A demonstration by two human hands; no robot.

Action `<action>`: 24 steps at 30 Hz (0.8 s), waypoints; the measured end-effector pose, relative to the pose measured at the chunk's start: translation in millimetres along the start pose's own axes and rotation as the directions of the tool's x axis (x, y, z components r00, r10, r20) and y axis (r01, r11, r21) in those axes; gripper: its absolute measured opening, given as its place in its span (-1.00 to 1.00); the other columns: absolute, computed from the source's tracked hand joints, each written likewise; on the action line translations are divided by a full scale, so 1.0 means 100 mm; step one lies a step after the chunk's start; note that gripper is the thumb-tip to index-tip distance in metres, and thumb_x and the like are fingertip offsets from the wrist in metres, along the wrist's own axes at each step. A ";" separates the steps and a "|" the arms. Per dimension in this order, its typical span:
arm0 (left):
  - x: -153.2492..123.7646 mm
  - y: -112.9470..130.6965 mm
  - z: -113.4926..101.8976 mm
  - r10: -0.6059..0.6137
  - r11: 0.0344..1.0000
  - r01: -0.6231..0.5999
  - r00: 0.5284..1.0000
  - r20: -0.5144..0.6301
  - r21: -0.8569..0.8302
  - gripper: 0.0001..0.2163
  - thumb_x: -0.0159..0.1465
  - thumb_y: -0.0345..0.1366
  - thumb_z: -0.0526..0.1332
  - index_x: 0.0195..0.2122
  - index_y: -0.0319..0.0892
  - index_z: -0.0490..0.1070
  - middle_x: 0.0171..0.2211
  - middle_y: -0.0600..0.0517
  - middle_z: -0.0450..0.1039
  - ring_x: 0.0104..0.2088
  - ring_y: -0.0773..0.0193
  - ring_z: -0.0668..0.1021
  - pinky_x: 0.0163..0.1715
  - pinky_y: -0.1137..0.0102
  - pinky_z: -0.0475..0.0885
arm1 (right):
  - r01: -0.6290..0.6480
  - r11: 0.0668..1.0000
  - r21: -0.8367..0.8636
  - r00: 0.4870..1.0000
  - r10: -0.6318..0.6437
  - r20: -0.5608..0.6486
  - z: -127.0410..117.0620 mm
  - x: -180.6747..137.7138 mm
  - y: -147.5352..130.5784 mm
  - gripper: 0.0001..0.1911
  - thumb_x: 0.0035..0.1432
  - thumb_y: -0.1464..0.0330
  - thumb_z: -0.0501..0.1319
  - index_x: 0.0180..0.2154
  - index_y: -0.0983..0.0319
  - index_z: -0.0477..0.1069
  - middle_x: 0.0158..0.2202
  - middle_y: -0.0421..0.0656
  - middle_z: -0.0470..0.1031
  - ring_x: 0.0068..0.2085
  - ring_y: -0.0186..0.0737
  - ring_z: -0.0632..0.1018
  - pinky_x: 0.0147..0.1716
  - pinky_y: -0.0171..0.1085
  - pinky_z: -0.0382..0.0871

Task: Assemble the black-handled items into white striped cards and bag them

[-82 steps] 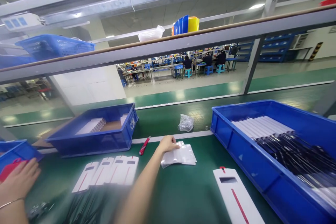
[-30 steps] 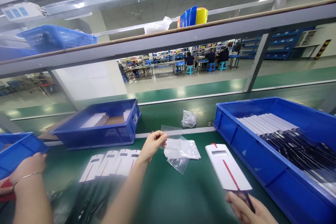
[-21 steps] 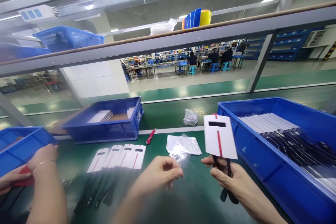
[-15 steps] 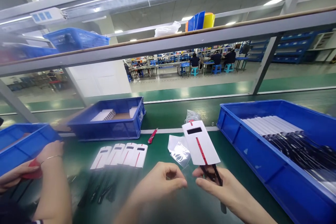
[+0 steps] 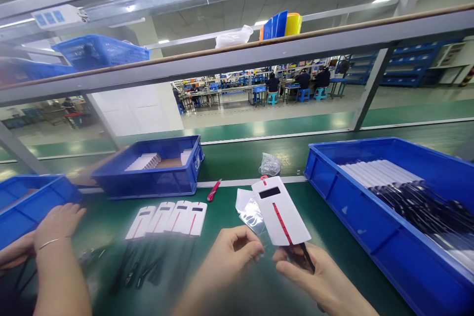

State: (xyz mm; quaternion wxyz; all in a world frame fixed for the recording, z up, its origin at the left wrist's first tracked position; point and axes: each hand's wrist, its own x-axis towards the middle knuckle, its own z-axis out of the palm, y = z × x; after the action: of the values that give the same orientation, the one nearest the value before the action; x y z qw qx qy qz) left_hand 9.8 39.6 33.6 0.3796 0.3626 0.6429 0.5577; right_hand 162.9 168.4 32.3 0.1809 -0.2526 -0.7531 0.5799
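Note:
My right hand (image 5: pixel 314 276) is closed around the black cable at the lower end of a white flat device (image 5: pixel 283 212). The device stands tilted, its face toward me, with a dark window and a red stripe. My left hand (image 5: pixel 239 252) is just left of it, thumb and fingers curled together; whatever they pinch, if anything, is hidden. A clear plastic film with a white sheet (image 5: pixel 246 207) lies on the green bench behind the device. Several similar white devices (image 5: pixel 176 217) lie in a row to the left, their dark cables toward me.
A blue bin (image 5: pixel 355 227) of white devices and black cables stands right; another blue bin (image 5: pixel 148 182) holds white parts. A red cutter knife (image 5: pixel 214 190) and crumpled plastic bag (image 5: pixel 270 164) lie between. A co-worker's hands (image 5: pixel 55 232) are at far left, beside a blue bin (image 5: pixel 33 202).
The held device has come slightly lower and nearer to me in the view. My left hand stays curled. The co-worker's hand has shifted left, and the red piece there no longer shows.

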 end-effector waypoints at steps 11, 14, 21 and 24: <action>0.01 -0.07 0.01 0.011 1.000 -0.010 0.999 -0.035 0.030 -0.79 0.24 -0.18 0.26 -0.44 -0.23 0.44 -0.52 0.09 0.39 -0.55 0.41 0.32 -0.48 0.49 0.21 | 0.036 0.999 -0.017 0.999 -0.036 0.008 0.02 0.07 0.28 -0.61 0.14 0.02 0.28 -0.47 0.21 0.43 -0.53 -0.27 0.37 -0.51 -0.32 0.36 -0.54 -0.38 0.28; -0.01 -0.06 0.02 0.007 1.000 -0.006 0.999 -0.034 0.016 -0.79 0.26 -0.21 0.24 -0.44 -0.23 0.42 -0.53 0.11 0.36 -0.55 0.41 0.31 -0.48 0.50 0.20 | 0.060 0.998 -0.027 0.998 -0.059 0.031 0.03 0.09 0.33 -0.58 0.13 0.00 0.27 -0.50 0.21 0.39 -0.53 -0.25 0.38 -0.46 -0.28 0.39 -0.49 -0.37 0.31; -0.05 -0.09 0.03 0.003 0.998 -0.001 0.999 -0.034 0.058 -0.80 0.26 -0.22 0.24 -0.41 -0.24 0.46 -0.52 0.08 0.40 -0.51 0.39 0.34 -0.48 0.49 0.20 | -0.054 0.999 0.008 0.998 0.054 -0.036 0.03 0.01 0.08 -0.65 0.03 0.03 0.34 -0.37 0.19 0.55 -0.45 -0.22 0.53 -0.59 -0.36 0.35 -0.70 -0.39 0.15; -0.06 -0.09 0.05 -0.005 0.998 0.008 0.999 -0.032 0.069 -0.80 0.27 -0.22 0.23 -0.41 -0.24 0.47 -0.50 0.07 0.43 -0.49 0.37 0.37 -0.46 0.49 0.22 | -0.016 1.000 -0.020 1.000 0.015 -0.025 0.02 0.04 0.06 -0.63 0.07 0.01 0.29 -0.37 0.20 0.56 -0.44 -0.21 0.54 -0.54 -0.30 0.41 -0.62 -0.37 0.26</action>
State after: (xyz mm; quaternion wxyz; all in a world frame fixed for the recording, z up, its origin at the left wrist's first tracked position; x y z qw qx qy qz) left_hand 16.7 35.6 24.5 0.3583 0.3645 0.6690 0.5397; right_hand 159.8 170.7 26.2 0.1830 -0.2673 -0.7547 0.5706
